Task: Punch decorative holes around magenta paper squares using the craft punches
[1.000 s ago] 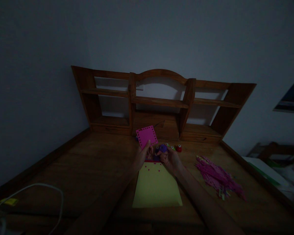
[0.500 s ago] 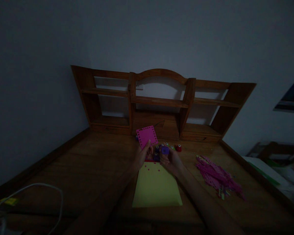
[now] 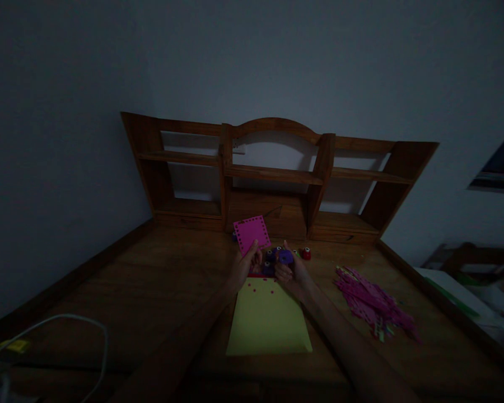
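Observation:
My left hand [image 3: 248,265] pinches the lower edge of a pink paper square [image 3: 252,232], which has holes punched along its edges. Close beside it, my right hand [image 3: 292,272] is closed around a purple craft punch [image 3: 285,256]. More small punches [image 3: 267,267] in purple stand between and behind the hands, partly hidden by them. A red punch [image 3: 306,253] stands to the right. Below the hands lies a sheet of yellow paper [image 3: 269,322], with several tiny pink cut-outs near its top edge.
On the desk's right lies a heap of pink paper strips [image 3: 373,299]. A wooden shelf unit [image 3: 273,176] stands at the back against the wall. A white cable [image 3: 67,317] loops at the lower left, near a yellow object [image 3: 14,346].
My right hand has turned the purple punch slightly and shifted it a little to the right, its thumb now raised higher. The left hand and pink paper stay almost still.

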Demonstrator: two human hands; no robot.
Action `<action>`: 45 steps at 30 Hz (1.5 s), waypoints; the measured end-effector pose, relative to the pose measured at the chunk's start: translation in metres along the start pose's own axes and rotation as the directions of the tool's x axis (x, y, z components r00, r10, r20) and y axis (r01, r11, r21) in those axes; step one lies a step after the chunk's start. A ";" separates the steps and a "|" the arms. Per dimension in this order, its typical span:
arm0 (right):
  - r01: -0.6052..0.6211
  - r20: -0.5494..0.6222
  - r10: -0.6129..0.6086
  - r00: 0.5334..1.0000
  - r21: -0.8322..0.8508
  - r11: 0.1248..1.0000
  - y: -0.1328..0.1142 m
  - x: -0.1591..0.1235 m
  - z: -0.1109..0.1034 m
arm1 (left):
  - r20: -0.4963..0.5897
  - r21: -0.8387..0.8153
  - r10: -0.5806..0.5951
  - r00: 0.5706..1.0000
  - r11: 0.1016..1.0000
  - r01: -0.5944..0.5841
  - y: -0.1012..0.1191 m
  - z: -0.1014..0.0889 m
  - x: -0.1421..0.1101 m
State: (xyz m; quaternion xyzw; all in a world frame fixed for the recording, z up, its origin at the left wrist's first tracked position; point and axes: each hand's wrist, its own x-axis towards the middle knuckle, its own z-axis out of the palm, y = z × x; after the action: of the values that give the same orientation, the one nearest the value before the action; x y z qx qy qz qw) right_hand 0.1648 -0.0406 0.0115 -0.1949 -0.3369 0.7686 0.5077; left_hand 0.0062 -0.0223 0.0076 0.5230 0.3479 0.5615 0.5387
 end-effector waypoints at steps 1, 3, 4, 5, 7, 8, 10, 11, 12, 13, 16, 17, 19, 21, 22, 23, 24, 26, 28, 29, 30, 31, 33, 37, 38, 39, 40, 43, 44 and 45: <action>-0.004 -0.020 0.005 1.000 0.017 1.000 0.000 0.000 0.001 | 0.005 -0.002 -0.001 1.000 1.000 0.001 0.000 0.000 0.000; -0.009 -0.078 0.014 0.997 0.058 0.998 -0.001 0.001 0.002 | 0.010 -0.007 -0.006 1.000 1.000 0.006 -0.001 0.000 0.001; -0.008 -0.106 0.016 0.994 0.079 0.997 -0.001 0.001 0.003 | 0.009 -0.011 -0.008 1.000 1.000 0.008 -0.001 0.000 0.001; -0.006 -0.126 0.018 0.992 0.101 0.995 -0.001 0.001 0.003 | 0.009 -0.015 -0.009 1.000 1.000 0.009 -0.002 0.000 0.002; -0.016 -0.137 0.034 0.990 0.133 0.991 -0.001 0.002 0.003 | 0.004 -0.023 -0.005 1.000 1.000 0.005 -0.003 0.000 0.003; -0.022 -0.134 0.041 0.990 0.140 0.990 -0.001 0.002 0.002 | 0.002 -0.025 -0.004 1.000 1.000 0.004 -0.003 0.000 0.003; -0.024 -0.122 0.040 0.992 0.131 0.991 0.000 0.002 0.002 | 0.007 -0.020 -0.006 1.000 1.000 0.006 -0.004 0.000 0.003; -0.020 -0.116 0.033 0.993 0.112 0.994 0.001 0.002 0.003 | 0.011 -0.015 -0.009 1.000 1.000 0.009 -0.004 -0.001 0.002; -0.009 -0.113 0.019 0.993 0.087 0.996 0.001 0.001 0.003 | 0.016 -0.010 -0.011 1.000 1.000 0.011 -0.004 -0.001 0.002; 0.000 -0.111 0.007 0.994 0.060 0.998 0.001 0.001 0.004 | 0.017 -0.008 -0.012 1.000 1.000 0.012 -0.004 -0.001 0.002; 0.018 -0.119 -0.021 0.993 -0.022 1.000 0.000 -0.001 0.009 | 0.002 -0.009 -0.011 1.000 1.000 0.011 -0.003 -0.001 0.002; 0.024 -0.125 -0.030 0.992 -0.048 0.999 0.000 -0.001 0.011 | -0.001 -0.008 -0.014 1.000 1.000 0.014 -0.003 0.000 0.002; 0.041 -0.133 -0.054 0.990 -0.102 0.994 0.000 -0.003 0.014 | 0.001 -0.006 -0.019 1.000 1.000 0.019 -0.002 0.000 0.002; 0.076 -0.122 -0.096 0.988 -0.160 0.984 0.001 -0.004 0.016 | -0.011 -0.008 -0.018 1.000 1.000 0.017 -0.002 0.000 0.002; 0.102 -0.108 -0.124 0.986 -0.190 0.976 0.002 -0.004 0.016 | -0.025 -0.015 -0.015 1.000 1.000 0.014 -0.002 0.001 0.001; 0.131 -0.091 -0.154 0.984 -0.219 0.967 0.003 -0.004 0.016 | -0.037 -0.026 -0.013 0.999 1.000 0.012 -0.002 0.001 0.001; 0.158 -0.074 -0.180 0.981 -0.243 0.957 0.004 -0.004 0.015 | -0.041 -0.034 -0.013 0.999 0.999 0.012 -0.002 0.001 0.001; 0.193 -0.051 -0.215 0.975 -0.274 0.942 0.005 -0.003 0.013 | -0.026 -0.041 -0.014 1.000 0.999 0.012 -0.002 0.001 0.002; 0.196 -0.056 -0.220 0.974 -0.285 0.939 0.004 -0.001 0.011 | 0.000 -0.032 -0.014 1.000 0.999 0.014 -0.002 0.001 0.002; 0.190 -0.067 -0.218 0.974 -0.289 0.938 0.004 0.000 0.010 | 0.005 -0.024 -0.013 1.000 1.000 0.013 -0.002 0.001 0.002; 0.181 -0.079 -0.213 0.974 -0.297 0.938 0.003 0.001 0.009 | 0.006 -0.018 -0.009 1.000 1.000 0.009 -0.001 0.001 0.002; 0.170 -0.094 -0.208 0.974 -0.308 0.936 0.001 0.002 0.007 | 0.006 -0.014 -0.004 1.000 1.000 0.004 -0.001 0.001 0.002; 0.146 -0.126 -0.198 0.972 -0.334 0.931 -0.001 0.003 0.005 | -0.006 0.001 0.007 1.000 1.000 -0.007 0.000 0.001 0.002; 0.145 -0.159 -0.220 0.962 -0.384 0.912 -0.002 0.004 0.001 | -0.019 0.014 0.012 1.000 1.000 -0.012 0.002 0.002 0.002; 0.150 -0.154 -0.227 0.962 -0.398 0.905 -0.002 0.004 0.001 | -0.015 0.011 0.009 1.000 1.000 -0.009 0.002 0.002 0.002; 0.152 -0.149 -0.231 0.961 -0.412 0.899 -0.002 0.004 0.001 | -0.010 0.007 0.004 1.000 1.000 -0.004 0.001 0.002 0.002; 0.153 -0.147 -0.233 0.961 -0.420 0.895 -0.002 0.004 0.001 | -0.008 0.005 -0.003 1.000 1.000 0.003 0.001 0.002 0.002; 0.169 -0.146 -0.251 0.957 -0.424 0.890 -0.001 0.003 0.003 | -0.021 0.013 -0.012 1.000 1.000 0.013 0.000 0.001 0.002; 0.177 -0.141 -0.257 0.956 -0.422 0.889 -0.001 0.002 0.005 | -0.020 0.016 -0.008 1.000 1.000 0.008 -0.001 0.000 0.002; 0.189 -0.131 -0.265 0.955 -0.418 0.888 -0.001 0.001 0.006 | -0.014 0.019 -0.002 1.000 1.000 0.002 -0.002 0.000 0.002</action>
State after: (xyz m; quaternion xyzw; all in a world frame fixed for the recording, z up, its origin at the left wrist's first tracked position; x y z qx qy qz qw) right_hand 0.1611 -0.0413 0.0159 -0.3242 -0.4595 0.5967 0.5725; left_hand 0.0064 -0.0203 0.0064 0.5238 0.3576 0.5612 0.5319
